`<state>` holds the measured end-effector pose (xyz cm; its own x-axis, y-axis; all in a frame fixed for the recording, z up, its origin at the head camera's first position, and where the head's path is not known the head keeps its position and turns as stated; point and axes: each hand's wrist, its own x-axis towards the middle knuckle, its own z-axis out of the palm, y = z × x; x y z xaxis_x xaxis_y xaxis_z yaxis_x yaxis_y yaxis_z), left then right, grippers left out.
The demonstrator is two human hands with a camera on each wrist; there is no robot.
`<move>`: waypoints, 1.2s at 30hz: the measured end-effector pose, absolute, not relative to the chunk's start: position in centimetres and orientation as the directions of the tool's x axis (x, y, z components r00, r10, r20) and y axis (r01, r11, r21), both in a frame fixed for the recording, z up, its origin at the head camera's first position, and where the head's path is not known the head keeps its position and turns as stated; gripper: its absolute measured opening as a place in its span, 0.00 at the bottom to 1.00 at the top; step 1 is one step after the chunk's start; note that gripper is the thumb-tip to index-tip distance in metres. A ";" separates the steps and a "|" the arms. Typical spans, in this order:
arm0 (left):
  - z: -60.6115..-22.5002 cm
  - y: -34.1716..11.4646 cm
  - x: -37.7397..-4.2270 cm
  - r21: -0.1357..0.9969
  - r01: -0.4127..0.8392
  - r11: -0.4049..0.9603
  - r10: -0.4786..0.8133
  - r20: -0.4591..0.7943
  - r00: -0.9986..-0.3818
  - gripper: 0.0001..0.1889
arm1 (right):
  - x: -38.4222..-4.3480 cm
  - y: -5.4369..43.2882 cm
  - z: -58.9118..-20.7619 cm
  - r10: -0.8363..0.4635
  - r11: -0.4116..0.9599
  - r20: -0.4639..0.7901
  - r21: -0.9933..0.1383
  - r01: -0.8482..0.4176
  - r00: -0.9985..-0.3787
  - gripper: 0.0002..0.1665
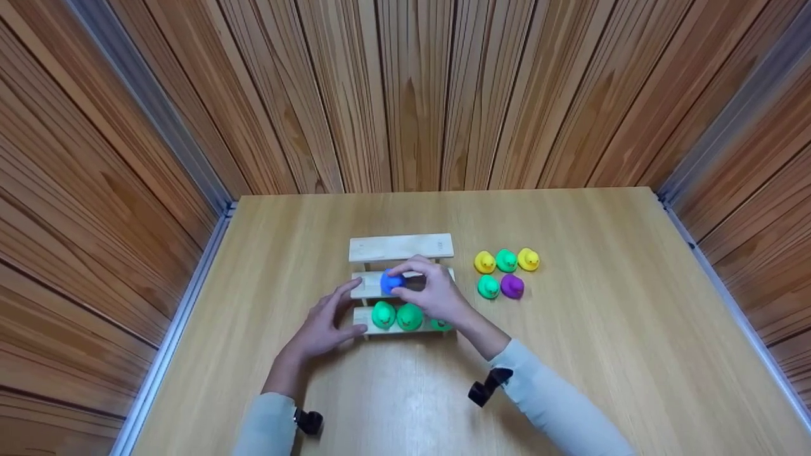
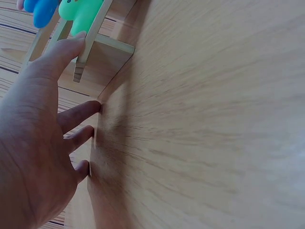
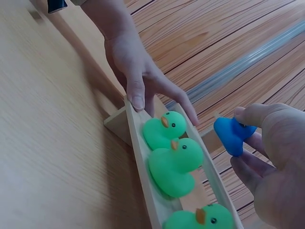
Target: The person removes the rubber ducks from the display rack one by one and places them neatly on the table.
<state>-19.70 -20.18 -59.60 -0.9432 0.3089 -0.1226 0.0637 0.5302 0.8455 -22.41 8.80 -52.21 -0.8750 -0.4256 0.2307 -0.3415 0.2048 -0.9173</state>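
Note:
Between thumb and fingertips, my right hand (image 1: 437, 295) pinches a blue rubber duck (image 1: 389, 282) at the middle step of a wooden three-step stand (image 1: 400, 247). In the right wrist view, the blue duck (image 3: 229, 137) overlaps that step's far side. Three green rubber ducks (image 1: 410, 317) sit on the front step, the rightmost partly hidden under my right wrist. My left hand (image 1: 324, 324) is spread at the stand's left end. Its thumb rests on the front step's edge and its index fingertip touches the middle step. In the left wrist view, the other fingers (image 2: 78, 117) reach down beside the stand.
Right of the stand, several loose ducks lie on the table (image 1: 608, 316): two yellow (image 1: 528, 259), two green (image 1: 488, 287) and one purple (image 1: 512, 287). The top step bears no duck. Wood-panelled walls (image 1: 418, 95) enclose the table's back and sides.

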 end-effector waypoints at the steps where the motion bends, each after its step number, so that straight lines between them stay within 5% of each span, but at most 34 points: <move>1: -59.6 -20.2 -19.7 0.845 0.066 0.531 0.309 -0.121 -0.943 0.48 | -22.3 9.0 -52.1 -0.425 0.197 0.235 -0.919 -0.342 -0.874 0.15; 12: -59.8 -20.2 -19.7 0.849 0.078 0.523 0.315 -0.108 -0.943 0.49 | -21.6 12.0 -52.0 -0.388 0.159 0.250 -0.930 -0.332 -0.887 0.16; 36: -59.7 -20.2 -19.8 0.858 0.119 0.500 0.340 -0.068 -0.938 0.49 | -21.3 19.2 -52.0 -0.218 0.298 0.206 -0.917 -0.266 -0.954 0.17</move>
<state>-19.79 -20.22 -59.67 -0.9379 0.3400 -0.0681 0.1192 0.5004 0.8576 -21.34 19.19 -51.97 -0.9541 -0.2176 0.2056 -0.2655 0.2981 -0.9169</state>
